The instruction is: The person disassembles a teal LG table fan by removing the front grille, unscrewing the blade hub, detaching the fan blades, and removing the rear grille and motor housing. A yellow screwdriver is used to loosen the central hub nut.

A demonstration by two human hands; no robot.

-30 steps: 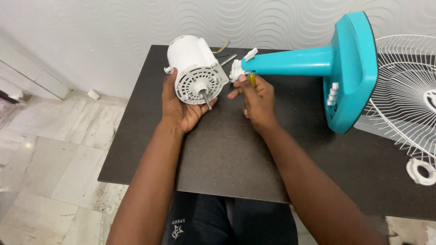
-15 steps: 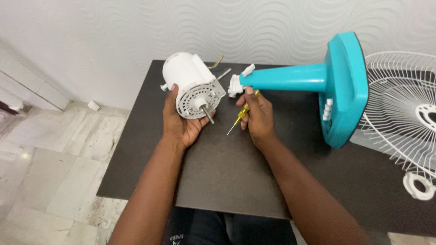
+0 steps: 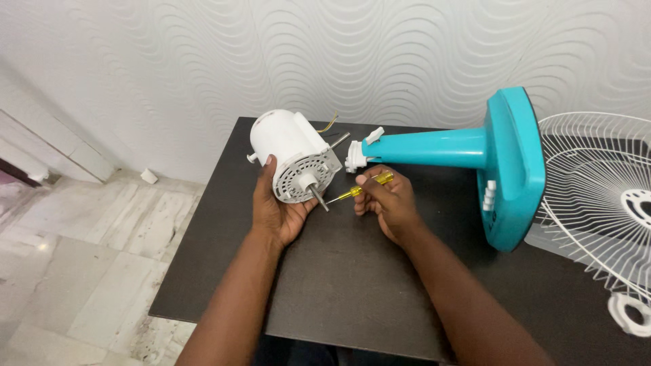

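Observation:
My left hand (image 3: 274,207) cups a white fan motor (image 3: 291,152) from below, its vented face and steel shaft turned toward me. My right hand (image 3: 384,200) grips a small screwdriver with a yellow handle (image 3: 363,188); its thin blade points left toward the motor's shaft. Just behind my right hand, a teal fan stand (image 3: 475,152) lies on its side on the dark table (image 3: 339,271), with a white collar at the narrow end close to the motor.
A white wire fan guard (image 3: 600,190) lies at the right, behind the teal base. A white plastic ring (image 3: 627,313) sits near the right edge. Pale tiled floor drops off to the left, and a textured white wall stands behind.
My right hand turned the screwdriver from pointing down at the table to pointing left toward the motor shaft. The view tilted up, so everything sits lower in frame.

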